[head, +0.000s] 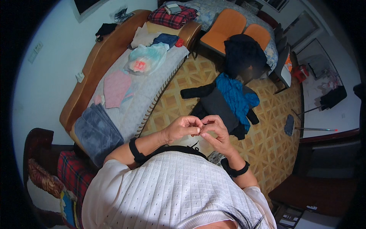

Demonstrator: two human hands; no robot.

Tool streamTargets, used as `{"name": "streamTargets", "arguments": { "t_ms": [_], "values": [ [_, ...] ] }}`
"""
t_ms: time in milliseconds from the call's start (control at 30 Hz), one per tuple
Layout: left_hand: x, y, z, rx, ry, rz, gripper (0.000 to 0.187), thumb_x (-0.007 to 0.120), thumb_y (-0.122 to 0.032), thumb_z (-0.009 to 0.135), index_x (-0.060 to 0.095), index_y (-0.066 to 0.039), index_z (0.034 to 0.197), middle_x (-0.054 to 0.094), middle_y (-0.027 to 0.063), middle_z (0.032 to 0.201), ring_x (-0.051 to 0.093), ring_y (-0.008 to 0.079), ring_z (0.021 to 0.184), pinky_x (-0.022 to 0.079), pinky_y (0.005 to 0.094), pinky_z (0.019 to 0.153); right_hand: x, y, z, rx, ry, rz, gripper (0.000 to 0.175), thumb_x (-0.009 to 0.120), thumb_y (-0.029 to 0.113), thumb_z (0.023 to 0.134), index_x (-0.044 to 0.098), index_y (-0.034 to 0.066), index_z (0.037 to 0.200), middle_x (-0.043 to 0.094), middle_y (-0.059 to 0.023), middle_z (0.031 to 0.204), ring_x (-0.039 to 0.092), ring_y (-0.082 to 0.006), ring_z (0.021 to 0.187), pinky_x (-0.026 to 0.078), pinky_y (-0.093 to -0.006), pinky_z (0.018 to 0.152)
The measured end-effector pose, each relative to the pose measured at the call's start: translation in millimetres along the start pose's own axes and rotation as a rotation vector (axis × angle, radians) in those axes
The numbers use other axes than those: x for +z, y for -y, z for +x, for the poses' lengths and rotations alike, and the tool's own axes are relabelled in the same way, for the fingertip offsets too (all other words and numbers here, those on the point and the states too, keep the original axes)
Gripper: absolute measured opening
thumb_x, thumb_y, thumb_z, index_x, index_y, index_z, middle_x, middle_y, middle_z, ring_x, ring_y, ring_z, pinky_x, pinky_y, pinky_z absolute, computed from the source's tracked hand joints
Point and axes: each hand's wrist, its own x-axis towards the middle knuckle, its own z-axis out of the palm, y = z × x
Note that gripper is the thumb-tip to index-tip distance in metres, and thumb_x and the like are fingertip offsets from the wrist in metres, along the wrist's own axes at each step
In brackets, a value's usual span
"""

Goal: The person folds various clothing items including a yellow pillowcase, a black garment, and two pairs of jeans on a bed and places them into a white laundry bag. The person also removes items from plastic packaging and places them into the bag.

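My left hand (183, 129) and my right hand (216, 133) meet at the fingertips in front of my waist, above a dark drawstring. Whether something tiny sits between the fingertips cannot be told. Beyond them, a blue garment (233, 97) and a dark grey and black garment (218, 106) lie heaped on the patterned floor (257, 148). On the sofa to the left rest a pink garment (115, 88), a translucent plastic bag (148, 58), folded blue denim (165, 40) and a folded grey-blue cloth (98, 131).
Orange chairs (224, 28) stand at the far side, with a black garment (244, 54) draped over one. A wooden-framed sofa (94, 68) runs along the left wall. A plaid cushion (173, 17) lies at its far end. A dark wooden table (311, 194) stands at lower right.
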Motion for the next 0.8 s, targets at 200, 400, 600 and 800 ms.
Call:
{"name": "streamTargets", "arguments": {
  "t_ms": [200,400,600,800],
  "values": [
    [0,-8,0,0.009,-0.01,-0.086,0.012,0.057,-0.012,0.087,0.059,-0.003,0.096,0.058,0.0004,0.088,0.053,0.0081,0.078,0.043,0.0235,0.071,-3,4,7,-0.036,-0.003,-0.054,0.018,0.067,0.005,0.077,0.066,0.0108,0.094,0.055,-0.0096,0.102,0.052,-0.0235,0.093,0.043,-0.0318,0.076],
    [-4,-27,-2,0.037,0.024,-0.01,0.014,0.058,-0.016,0.09,0.058,-0.004,0.097,0.06,0.0019,0.093,0.055,0.0088,0.082,0.045,0.0237,0.074,-19,13,12,-0.206,-0.013,-0.465,0.041,0.067,0.001,0.071,0.068,0.0221,0.106,0.057,-0.0091,0.101,0.055,-0.0248,0.088,0.044,-0.0334,0.073],
    [-1,-44,2,0.081,0.067,0.423,0.013,0.064,-0.014,0.085,0.06,-0.004,0.092,0.06,0.0004,0.089,0.054,0.0065,0.084,0.044,0.0229,0.075,-36,25,13,-0.372,0.075,-0.757,0.039,0.068,0.009,0.071,0.068,0.0265,0.106,0.056,-0.0051,0.101,0.056,-0.0213,0.086,0.044,-0.0314,0.067],
    [2,-56,10,0.048,0.209,0.675,0.013,0.065,-0.015,0.084,0.063,-0.003,0.089,0.06,0.0002,0.082,0.055,0.0079,0.077,0.045,0.0228,0.07,-40,30,8,-0.362,0.148,-0.752,0.037,0.068,0.01,0.072,0.069,0.0258,0.105,0.057,-0.0046,0.102,0.056,-0.0209,0.086,0.045,-0.0312,0.069]
  ]
}}
